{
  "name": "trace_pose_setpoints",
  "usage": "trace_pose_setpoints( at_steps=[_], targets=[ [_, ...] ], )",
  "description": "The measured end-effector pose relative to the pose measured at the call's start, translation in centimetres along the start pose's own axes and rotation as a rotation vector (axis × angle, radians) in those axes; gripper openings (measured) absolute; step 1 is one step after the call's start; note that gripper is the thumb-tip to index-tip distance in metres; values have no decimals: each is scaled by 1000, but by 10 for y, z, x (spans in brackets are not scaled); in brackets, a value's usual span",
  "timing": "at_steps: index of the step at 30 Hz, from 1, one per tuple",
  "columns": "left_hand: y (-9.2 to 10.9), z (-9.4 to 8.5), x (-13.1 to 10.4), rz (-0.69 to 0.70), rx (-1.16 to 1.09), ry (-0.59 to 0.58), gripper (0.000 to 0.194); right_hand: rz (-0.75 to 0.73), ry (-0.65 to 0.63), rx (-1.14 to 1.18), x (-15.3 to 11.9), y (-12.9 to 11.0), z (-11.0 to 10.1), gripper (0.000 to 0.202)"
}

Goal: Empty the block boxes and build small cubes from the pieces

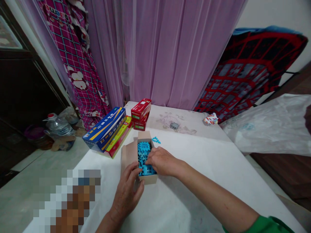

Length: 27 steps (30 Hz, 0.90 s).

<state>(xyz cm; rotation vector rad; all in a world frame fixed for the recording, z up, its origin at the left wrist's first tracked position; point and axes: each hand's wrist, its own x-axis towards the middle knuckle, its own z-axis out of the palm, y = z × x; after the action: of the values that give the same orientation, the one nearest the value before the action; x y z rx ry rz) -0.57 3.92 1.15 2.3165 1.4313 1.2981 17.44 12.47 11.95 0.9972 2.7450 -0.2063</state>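
The left hand reaches up from the near side, fingers bent over the near-left edge of the open cardboard box. The right hand, forearm slanting in from the near right, curls its fingertips onto blue plastic pieces inside; whether either hand grips anything, I cannot tell.

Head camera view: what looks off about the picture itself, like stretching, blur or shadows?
Head view: sides lean and stretch, likely wide-lens distortion; a blocky pixelated patch sits lower left; a soft shadow falls on the white tabletop beneath the right forearm.
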Motion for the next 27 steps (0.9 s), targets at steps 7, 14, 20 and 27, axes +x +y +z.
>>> trace_pose_setpoints(
  at_steps=[7, 14, 20, 27],
  targets=[
    [0, -1, 1, 13, 2, -10, 31, -4, 1, 14, 5, -1, 6, 26],
    [0, 0, -1, -13, 4, -1, 30, 60, 133, 107, -5, 19, 1, 28],
    [-2, 2, -3, -33, 17, -15, 30, 581, 180, 129, 21, 88, 13, 34],
    [-4, 1, -4, -9, 47, -23, 31, 654, 119, 122, 46, 101, 56, 31]
  ],
)
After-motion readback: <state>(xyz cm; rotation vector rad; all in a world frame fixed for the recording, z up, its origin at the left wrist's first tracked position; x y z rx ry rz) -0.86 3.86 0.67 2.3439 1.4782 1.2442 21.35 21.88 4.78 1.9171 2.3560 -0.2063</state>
